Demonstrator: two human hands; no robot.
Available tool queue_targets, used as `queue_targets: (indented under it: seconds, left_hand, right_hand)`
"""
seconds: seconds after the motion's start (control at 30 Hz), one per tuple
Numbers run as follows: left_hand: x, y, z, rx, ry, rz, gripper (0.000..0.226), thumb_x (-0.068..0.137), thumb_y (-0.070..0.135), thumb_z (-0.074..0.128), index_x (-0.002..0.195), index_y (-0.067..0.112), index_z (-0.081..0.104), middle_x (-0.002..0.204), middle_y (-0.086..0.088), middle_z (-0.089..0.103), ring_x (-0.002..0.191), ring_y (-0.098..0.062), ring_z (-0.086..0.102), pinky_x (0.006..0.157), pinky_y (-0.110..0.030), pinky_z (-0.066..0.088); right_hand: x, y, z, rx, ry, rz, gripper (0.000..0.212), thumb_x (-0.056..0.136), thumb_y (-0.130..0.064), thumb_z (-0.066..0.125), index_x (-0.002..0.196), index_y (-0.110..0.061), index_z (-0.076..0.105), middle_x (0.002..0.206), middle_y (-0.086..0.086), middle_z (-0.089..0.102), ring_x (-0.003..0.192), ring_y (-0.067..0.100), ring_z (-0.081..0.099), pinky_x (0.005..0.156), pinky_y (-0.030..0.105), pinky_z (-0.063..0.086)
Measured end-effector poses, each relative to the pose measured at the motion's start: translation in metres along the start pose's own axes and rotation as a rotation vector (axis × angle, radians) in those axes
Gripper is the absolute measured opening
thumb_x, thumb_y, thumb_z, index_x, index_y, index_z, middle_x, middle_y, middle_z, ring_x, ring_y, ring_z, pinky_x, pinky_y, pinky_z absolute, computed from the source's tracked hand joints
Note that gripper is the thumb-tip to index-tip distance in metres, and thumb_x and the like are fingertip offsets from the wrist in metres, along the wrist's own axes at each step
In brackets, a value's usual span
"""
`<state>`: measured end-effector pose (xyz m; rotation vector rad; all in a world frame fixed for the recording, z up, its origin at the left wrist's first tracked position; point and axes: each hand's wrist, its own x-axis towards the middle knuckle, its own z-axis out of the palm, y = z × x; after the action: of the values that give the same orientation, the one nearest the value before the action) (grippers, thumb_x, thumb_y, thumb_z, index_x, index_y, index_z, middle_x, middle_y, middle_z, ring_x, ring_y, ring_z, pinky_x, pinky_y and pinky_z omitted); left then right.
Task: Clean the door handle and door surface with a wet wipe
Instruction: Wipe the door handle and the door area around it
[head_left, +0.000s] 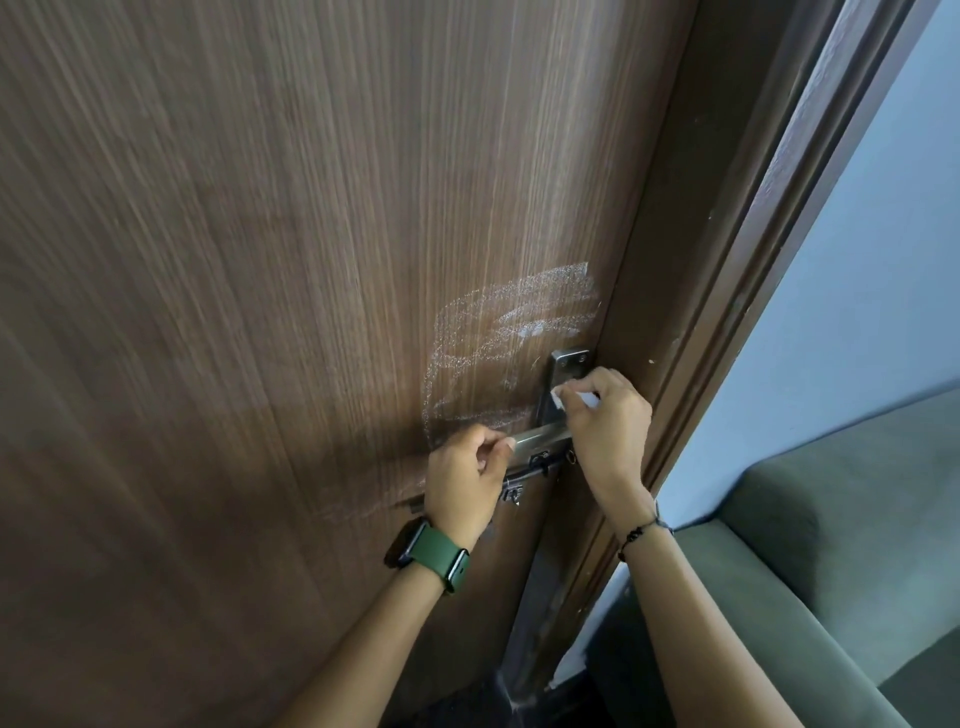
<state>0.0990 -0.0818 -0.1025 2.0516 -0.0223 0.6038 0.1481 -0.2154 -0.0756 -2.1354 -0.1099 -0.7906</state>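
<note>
My right hand (605, 415) pinches wet wipe (558, 400) on handle plate (563, 371); left hand (467, 475) grips lever (540, 441) w/ fingers curled. Risk: smears left near door (260, 312) edge

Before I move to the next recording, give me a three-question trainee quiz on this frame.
1. True or false: the right hand presses the wet wipe on the handle plate.
2. What does the left hand pinch? A) lever B) sliding bolt C) door frame
3. The wet smear on the door lies ____ the lever.

Key: 1 true; 2 A; 3 above.
</note>
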Motion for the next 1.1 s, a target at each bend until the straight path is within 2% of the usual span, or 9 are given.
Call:
queue_targets:
  seconds: [0.1, 0.2, 0.33, 0.5, 0.63, 0.77, 0.9, 1.0, 1.1]
  left_hand:
    - [0.000, 0.001, 0.000, 0.043, 0.002, 0.034, 0.011, 0.082, 0.015, 0.061, 0.077, 0.007, 0.065, 0.075, -0.007, 0.069, 0.062, -0.014, 0.058, 0.054, -0.007, 0.040]
    - [0.001, 0.000, 0.000, 0.059, -0.003, 0.032, 0.011, 0.082, 0.018, 0.060, 0.077, 0.008, 0.064, 0.075, -0.006, 0.069, 0.065, -0.019, 0.060, 0.060, -0.026, 0.044]
    - [0.003, 0.000, 0.000, 0.057, -0.021, 0.022, 0.012, 0.083, 0.018, 0.059, 0.078, 0.008, 0.064, 0.076, -0.008, 0.069, 0.066, -0.023, 0.061, 0.063, -0.036, 0.050]
    - [0.003, 0.002, -0.001, 0.064, -0.040, 0.003, 0.012, 0.083, 0.017, 0.059, 0.079, 0.008, 0.064, 0.076, -0.009, 0.070, 0.067, -0.023, 0.062, 0.066, -0.040, 0.052]
    - [0.002, 0.005, -0.002, 0.090, -0.046, -0.002, 0.012, 0.084, 0.018, 0.058, 0.079, 0.009, 0.064, 0.077, -0.009, 0.070, 0.066, -0.019, 0.060, 0.064, -0.034, 0.051]
    - [0.003, 0.006, -0.001, 0.107, -0.033, -0.005, 0.012, 0.083, 0.018, 0.059, 0.080, 0.008, 0.064, 0.078, -0.010, 0.070, 0.067, -0.020, 0.062, 0.063, -0.034, 0.052]
    - [0.002, 0.006, 0.001, 0.111, -0.024, 0.008, 0.012, 0.084, 0.017, 0.058, 0.079, 0.008, 0.063, 0.077, -0.008, 0.070, 0.066, -0.017, 0.062, 0.060, -0.025, 0.048]
    - [0.002, 0.005, 0.001, 0.120, -0.022, 0.012, 0.011, 0.084, 0.017, 0.059, 0.080, 0.008, 0.064, 0.078, -0.007, 0.070, 0.064, -0.013, 0.060, 0.056, -0.011, 0.041]
    - [0.002, 0.006, 0.000, 0.126, -0.026, 0.030, 0.011, 0.084, 0.017, 0.058, 0.080, 0.007, 0.064, 0.077, -0.007, 0.069, 0.063, -0.012, 0.058, 0.055, -0.009, 0.040]
  right_hand:
    - [-0.020, 0.002, -0.007, 0.219, 0.159, 0.193, 0.013, 0.081, -0.013, 0.064, 0.075, -0.023, 0.060, 0.075, -0.014, 0.062, 0.073, -0.005, 0.057, 0.063, 0.004, 0.039]
    - [-0.047, 0.014, -0.002, 0.543, 0.219, 0.582, 0.013, 0.083, -0.008, 0.063, 0.086, -0.020, 0.062, 0.083, -0.006, 0.063, 0.075, 0.002, 0.059, 0.065, 0.019, 0.046]
    - [-0.053, 0.022, 0.015, 1.032, 0.058, 1.115, 0.016, 0.084, 0.003, 0.062, 0.097, -0.006, 0.062, 0.083, 0.008, 0.065, 0.071, 0.020, 0.065, 0.055, 0.029, 0.051]
    - [-0.042, 0.010, 0.044, 1.192, 0.117, 1.047, 0.023, 0.088, 0.009, 0.051, 0.075, -0.007, 0.060, 0.051, -0.003, 0.067, 0.049, 0.011, 0.065, 0.042, 0.017, 0.048]
    - [-0.043, 0.005, 0.059, 1.015, 0.257, 0.787, 0.005, 0.086, -0.006, 0.064, 0.087, -0.001, 0.066, 0.066, 0.001, 0.068, 0.055, 0.005, 0.065, 0.048, 0.017, 0.050]
    - [-0.041, 0.014, 0.072, 0.682, 0.268, 0.554, 0.025, 0.084, -0.030, 0.068, 0.090, -0.006, 0.067, 0.077, -0.003, 0.068, 0.065, -0.007, 0.063, 0.055, 0.006, 0.045]
    - [-0.035, 0.010, 0.083, 0.661, 0.348, 0.608, 0.031, 0.081, -0.041, 0.069, 0.091, -0.012, 0.068, 0.079, -0.004, 0.071, 0.070, 0.003, 0.067, 0.062, 0.018, 0.052]
    - [-0.034, 0.009, 0.086, 0.642, 0.384, 0.640, 0.036, 0.076, -0.050, 0.068, 0.089, -0.017, 0.068, 0.072, -0.008, 0.069, 0.065, 0.001, 0.066, 0.054, 0.013, 0.048]
    - [-0.033, 0.011, 0.087, 0.631, 0.394, 0.640, 0.037, 0.076, -0.051, 0.068, 0.089, -0.017, 0.068, 0.073, -0.007, 0.069, 0.065, -0.001, 0.065, 0.052, 0.009, 0.047]
